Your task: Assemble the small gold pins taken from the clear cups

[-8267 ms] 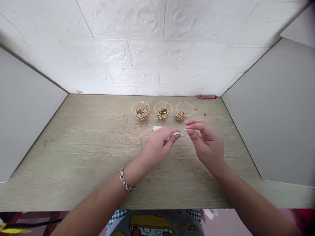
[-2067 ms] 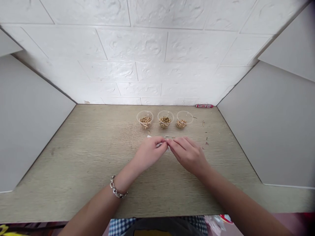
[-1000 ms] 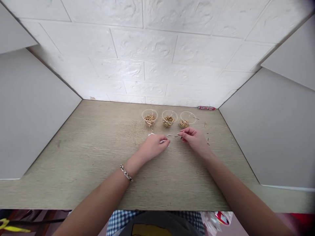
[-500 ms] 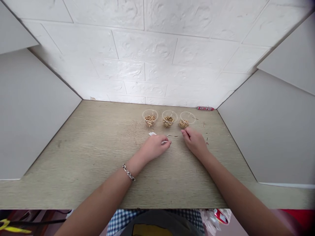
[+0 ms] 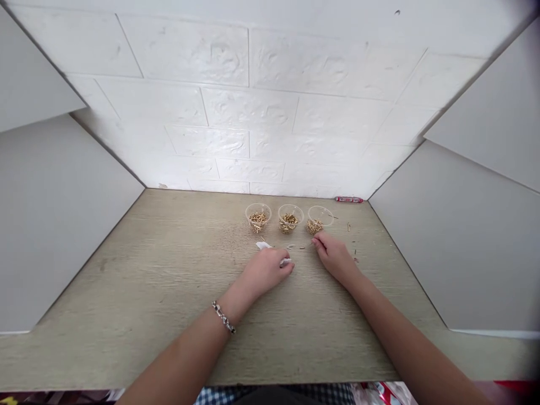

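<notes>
My left hand (image 5: 268,269) is closed with the palm down, a thin white piece that looks like tissue (image 5: 286,262) between its fingers. More white (image 5: 264,246) sticks out behind the knuckles. My right hand (image 5: 335,256) is closed in a pinch just in front of the right clear plastic cup (image 5: 321,216); whatever its fingertips hold is too small to make out. That cup contains small gold-coloured pieces (image 5: 314,226). Similar short gold pieces fill part of the middle cup (image 5: 290,218) and the left cup (image 5: 258,218).
Brown specks (image 5: 230,239) are scattered left of the cups. Loose slim pieces (image 5: 349,227) lie to the right. A red-and-silver pen-like tube (image 5: 349,199) rests by the white brick-patterned wall (image 5: 248,140). Grey panels (image 5: 84,225) flank the wooden table (image 5: 177,315).
The view has tilted up, so everything sits lower in the picture. Both hands stay almost in place; more of the white piece shows at my left fingers.
</notes>
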`<state>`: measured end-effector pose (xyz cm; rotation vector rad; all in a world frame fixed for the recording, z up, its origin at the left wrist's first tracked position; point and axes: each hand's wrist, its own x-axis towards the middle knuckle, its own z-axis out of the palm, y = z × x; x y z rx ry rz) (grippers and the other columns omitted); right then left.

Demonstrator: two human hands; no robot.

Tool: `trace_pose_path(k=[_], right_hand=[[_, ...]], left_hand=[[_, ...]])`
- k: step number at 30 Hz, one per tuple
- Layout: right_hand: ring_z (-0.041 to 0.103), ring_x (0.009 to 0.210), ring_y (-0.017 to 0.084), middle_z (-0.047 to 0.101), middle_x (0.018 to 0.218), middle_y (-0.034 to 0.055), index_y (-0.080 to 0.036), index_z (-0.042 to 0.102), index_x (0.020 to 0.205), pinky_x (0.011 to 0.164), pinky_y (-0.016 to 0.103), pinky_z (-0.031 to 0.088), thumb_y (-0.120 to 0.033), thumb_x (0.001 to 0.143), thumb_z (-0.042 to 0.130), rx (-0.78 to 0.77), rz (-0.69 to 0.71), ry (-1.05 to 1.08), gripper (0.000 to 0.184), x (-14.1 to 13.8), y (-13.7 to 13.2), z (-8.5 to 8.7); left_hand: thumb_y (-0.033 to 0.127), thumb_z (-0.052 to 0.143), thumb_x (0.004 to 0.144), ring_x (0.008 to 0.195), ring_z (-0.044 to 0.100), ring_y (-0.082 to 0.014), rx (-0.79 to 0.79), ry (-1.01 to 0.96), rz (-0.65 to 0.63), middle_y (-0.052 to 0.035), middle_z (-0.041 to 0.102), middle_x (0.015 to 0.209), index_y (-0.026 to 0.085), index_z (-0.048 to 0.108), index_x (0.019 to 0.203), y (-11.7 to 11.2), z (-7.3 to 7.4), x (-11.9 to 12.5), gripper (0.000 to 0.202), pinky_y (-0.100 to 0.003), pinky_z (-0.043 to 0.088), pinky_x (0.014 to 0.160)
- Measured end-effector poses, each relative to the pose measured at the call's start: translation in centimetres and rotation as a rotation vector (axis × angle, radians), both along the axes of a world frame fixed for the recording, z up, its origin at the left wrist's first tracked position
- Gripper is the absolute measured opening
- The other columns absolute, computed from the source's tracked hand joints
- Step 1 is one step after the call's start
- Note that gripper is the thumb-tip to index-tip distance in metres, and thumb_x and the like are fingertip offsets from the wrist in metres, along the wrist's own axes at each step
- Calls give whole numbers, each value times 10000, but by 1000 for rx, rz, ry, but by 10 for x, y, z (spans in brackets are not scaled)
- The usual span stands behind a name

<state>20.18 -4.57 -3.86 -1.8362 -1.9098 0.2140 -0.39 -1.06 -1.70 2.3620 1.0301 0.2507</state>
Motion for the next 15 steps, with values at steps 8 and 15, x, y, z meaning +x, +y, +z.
trace_pose_path(k=[8, 15], right_hand=[[449, 517, 149, 541, 592, 41, -190, 462, 673, 514, 279, 225, -294, 899, 303, 1, -88, -305, 295, -8, 1, 15], [447, 524, 149, 562, 628, 46, -188, 459, 688, 521, 280, 216, -243, 875, 347, -73, 14, -329, 225, 1, 7, 20]], left_hand=[[315, 432, 834, 743, 580, -184, -8, 11, -22, -58, 658, 814, 168, 616, 819, 1, -1, 0, 236, -275, 393, 643], [298, 408, 861, 748, 576, -174, -11, -1, -59, -61, 653, 838, 168, 602, 825, 2, 0, -1, 236, -266, 401, 660]])
